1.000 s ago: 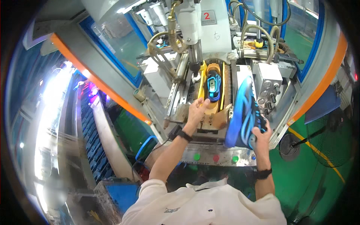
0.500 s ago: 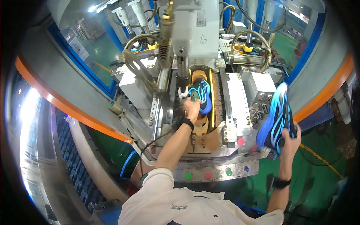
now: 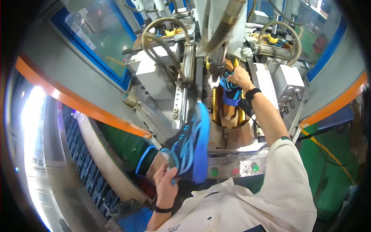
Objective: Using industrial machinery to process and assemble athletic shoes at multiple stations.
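Note:
My left hand is closed on the heel and collar of a black-and-blue sneaker, which it holds in front of the machine with the toe pointing up and away from me. My right hand grips a second blue-and-black sneaker inside the machine's central slot. That shoe sits above a tan cradle flanked by yellow strips, its upper partly covered by my fingers. Beside its left side, a dark metal rod end hangs down.
Metal rails and a white block stand left of the slot, and a block with knobs stands right. A ribbed hose hangs over the slot. Green and red buttons line the front panel. Orange-edged guards curve around both sides.
My left hand has drawn a sneaker out of the slot toward me, to the lower left. My right hand has carried the other sneaker from the right side into the slot.

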The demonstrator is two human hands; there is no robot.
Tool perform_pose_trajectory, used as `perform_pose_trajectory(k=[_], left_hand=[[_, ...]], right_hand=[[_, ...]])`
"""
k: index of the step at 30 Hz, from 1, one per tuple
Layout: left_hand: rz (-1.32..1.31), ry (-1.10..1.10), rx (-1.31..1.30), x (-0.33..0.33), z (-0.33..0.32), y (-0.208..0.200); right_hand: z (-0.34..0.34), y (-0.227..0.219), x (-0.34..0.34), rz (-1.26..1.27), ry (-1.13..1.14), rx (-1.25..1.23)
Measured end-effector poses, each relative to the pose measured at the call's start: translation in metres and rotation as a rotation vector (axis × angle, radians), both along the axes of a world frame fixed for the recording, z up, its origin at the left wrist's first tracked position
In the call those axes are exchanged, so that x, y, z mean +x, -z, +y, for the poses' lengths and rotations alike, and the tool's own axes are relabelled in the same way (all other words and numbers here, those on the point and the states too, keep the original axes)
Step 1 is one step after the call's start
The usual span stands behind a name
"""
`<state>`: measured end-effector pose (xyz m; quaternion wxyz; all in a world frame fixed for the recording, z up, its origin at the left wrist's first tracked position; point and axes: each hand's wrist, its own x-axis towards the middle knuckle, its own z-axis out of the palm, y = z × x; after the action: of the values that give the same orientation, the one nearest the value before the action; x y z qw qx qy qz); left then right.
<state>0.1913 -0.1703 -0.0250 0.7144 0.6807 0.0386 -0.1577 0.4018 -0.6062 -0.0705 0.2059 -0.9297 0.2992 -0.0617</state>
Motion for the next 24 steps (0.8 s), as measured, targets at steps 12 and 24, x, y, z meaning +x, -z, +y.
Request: perform_pose_trajectory(k=[12, 24], left_hand=[[-0.017, -0.828, -0.304, -0.104, 0.084, 0.013], [0.17, -0.876, -0.506, -0.137, 0.044, 0.02]], right_hand=[[0.071, 0.063, -0.048, -0.634, -0.226, -0.26], [0.25, 0.231, -0.267, -0.31, -0.913, 0.221]])
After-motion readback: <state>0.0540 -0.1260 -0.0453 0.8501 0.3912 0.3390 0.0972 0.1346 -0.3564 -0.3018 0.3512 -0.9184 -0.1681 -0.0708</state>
